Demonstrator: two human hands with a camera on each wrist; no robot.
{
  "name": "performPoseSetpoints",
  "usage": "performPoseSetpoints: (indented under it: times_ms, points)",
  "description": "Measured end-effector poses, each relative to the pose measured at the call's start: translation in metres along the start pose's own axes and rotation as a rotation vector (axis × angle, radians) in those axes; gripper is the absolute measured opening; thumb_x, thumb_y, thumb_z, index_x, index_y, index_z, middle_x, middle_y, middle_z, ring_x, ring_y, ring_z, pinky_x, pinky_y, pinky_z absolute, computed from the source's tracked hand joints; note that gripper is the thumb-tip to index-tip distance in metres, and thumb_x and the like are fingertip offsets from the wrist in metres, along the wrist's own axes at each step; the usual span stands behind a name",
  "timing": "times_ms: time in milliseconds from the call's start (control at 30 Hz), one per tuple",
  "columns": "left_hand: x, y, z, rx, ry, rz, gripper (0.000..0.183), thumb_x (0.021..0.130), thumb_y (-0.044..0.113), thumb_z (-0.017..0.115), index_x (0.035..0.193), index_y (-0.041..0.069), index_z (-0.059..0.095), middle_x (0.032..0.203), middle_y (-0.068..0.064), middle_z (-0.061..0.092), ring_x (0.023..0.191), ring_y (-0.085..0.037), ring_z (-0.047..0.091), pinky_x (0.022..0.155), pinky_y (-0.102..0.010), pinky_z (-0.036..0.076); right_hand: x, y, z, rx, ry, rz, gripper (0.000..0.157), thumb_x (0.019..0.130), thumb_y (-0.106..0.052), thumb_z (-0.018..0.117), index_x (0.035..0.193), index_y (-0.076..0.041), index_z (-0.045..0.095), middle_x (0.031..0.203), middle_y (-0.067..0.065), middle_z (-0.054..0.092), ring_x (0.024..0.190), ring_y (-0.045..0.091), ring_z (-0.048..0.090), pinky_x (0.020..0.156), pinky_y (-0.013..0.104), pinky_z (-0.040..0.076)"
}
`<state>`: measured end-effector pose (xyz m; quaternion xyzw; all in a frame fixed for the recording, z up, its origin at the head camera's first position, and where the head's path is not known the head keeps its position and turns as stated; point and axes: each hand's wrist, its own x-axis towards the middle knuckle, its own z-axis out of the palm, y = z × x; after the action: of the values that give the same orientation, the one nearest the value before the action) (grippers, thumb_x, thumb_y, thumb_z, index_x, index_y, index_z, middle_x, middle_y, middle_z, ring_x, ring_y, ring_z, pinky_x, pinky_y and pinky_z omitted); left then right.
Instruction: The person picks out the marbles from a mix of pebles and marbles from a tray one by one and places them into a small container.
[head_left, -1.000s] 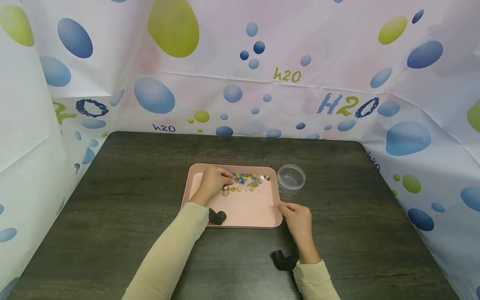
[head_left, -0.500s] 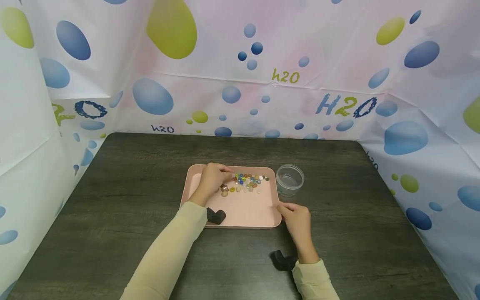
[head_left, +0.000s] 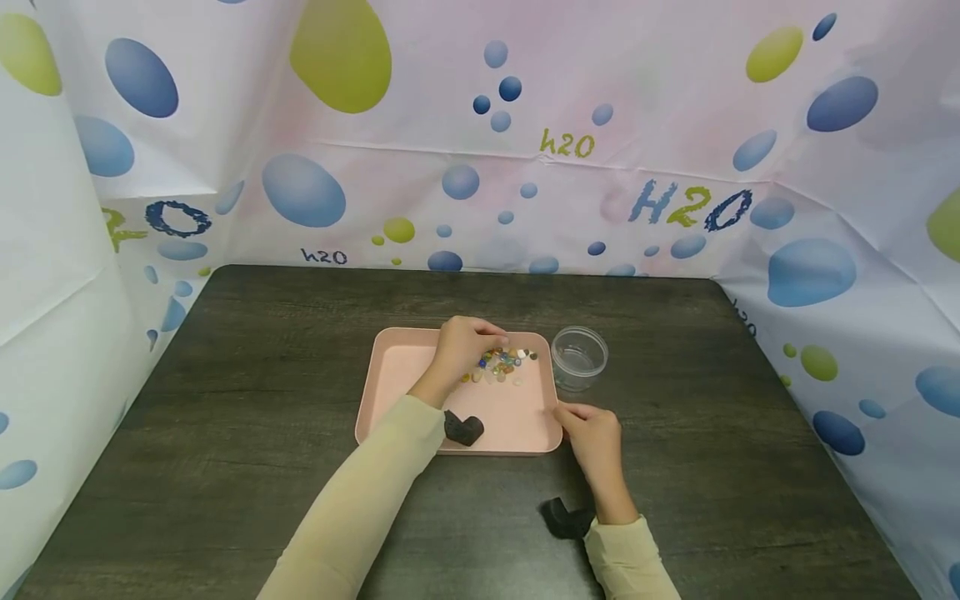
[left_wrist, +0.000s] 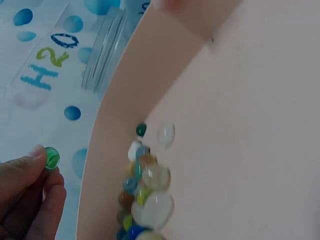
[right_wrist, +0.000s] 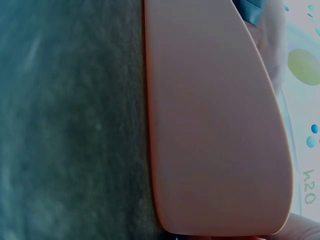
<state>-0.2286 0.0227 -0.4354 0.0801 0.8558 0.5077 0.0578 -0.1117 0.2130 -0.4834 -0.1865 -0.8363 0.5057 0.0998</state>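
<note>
My left hand [head_left: 459,352] pinches a green glass marble [left_wrist: 52,158] between thumb and fingertips, raised above the far side of the pink tray [head_left: 502,421]. Beneath and to the right of that hand, a cluster of coloured marbles and smooth pebbles [head_left: 502,363] lies along the tray's far wall; the hand covers part of it in the head view. At the tray's right edge, near the front corner, my right hand [head_left: 597,442] grips the rim. In the right wrist view, only a bit of that hand [right_wrist: 301,228] shows at the tray's end.
A clear round jar [head_left: 579,358] without a lid stands just right of the tray's far corner. Dark wood-grain table [head_left: 225,417] surrounds the tray. Behind it hangs a bubble-patterned sheet [head_left: 405,183]. Black camera mounts [head_left: 567,518] sit at both wrists.
My left hand has moved right along the tray's far side and risen, and the green marble now shows in its fingertips. The right hand stays on the tray's rim.
</note>
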Motion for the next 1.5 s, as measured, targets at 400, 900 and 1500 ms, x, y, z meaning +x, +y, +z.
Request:
performPoseSetpoints:
  times_ms: [400, 900, 1500]
  points:
    - [-0.001, 0.029, 0.032, -0.028, -0.077, 0.039, 0.015, 0.091, 0.028, 0.073, 0.1, 0.018, 0.081, 0.104, -0.004, 0.076, 0.057, -0.012, 0.052, 0.052, -0.023, 0.041, 0.0, -0.001, -0.001, -0.016, -0.022, -0.012, 0.021, 0.085, -0.015, 0.073, 0.095, 0.002, 0.08, 0.09, 0.018, 0.077, 0.063, 0.002, 0.06, 0.056, 0.017, 0.048]
    - [0.01, 0.047, 0.053, -0.035, -0.097, 0.057, 0.012, 0.089, 0.028, 0.076, 0.095, 0.019, 0.082, 0.103, -0.001, 0.077, 0.089, -0.017, 0.067, 0.065, -0.021, 0.048, 0.003, -0.011, -0.008, -0.028, -0.029, 0.015, 0.02, 0.085, -0.016, 0.074, 0.094, 0.001, 0.08, 0.088, 0.017, 0.077, 0.063, 0.003, 0.059, 0.055, 0.018, 0.047]
    - [0.008, 0.053, 0.067, -0.108, -0.076, 0.053, 0.014, 0.089, 0.027, 0.076, 0.096, 0.016, 0.081, 0.086, -0.007, 0.076, 0.05, -0.01, 0.036, 0.047, -0.02, 0.03, 0.0, -0.011, -0.007, -0.038, -0.007, -0.008, 0.018, 0.083, -0.015, 0.074, 0.09, 0.0, 0.081, 0.086, 0.015, 0.077, 0.065, 0.004, 0.058, 0.057, 0.019, 0.046]
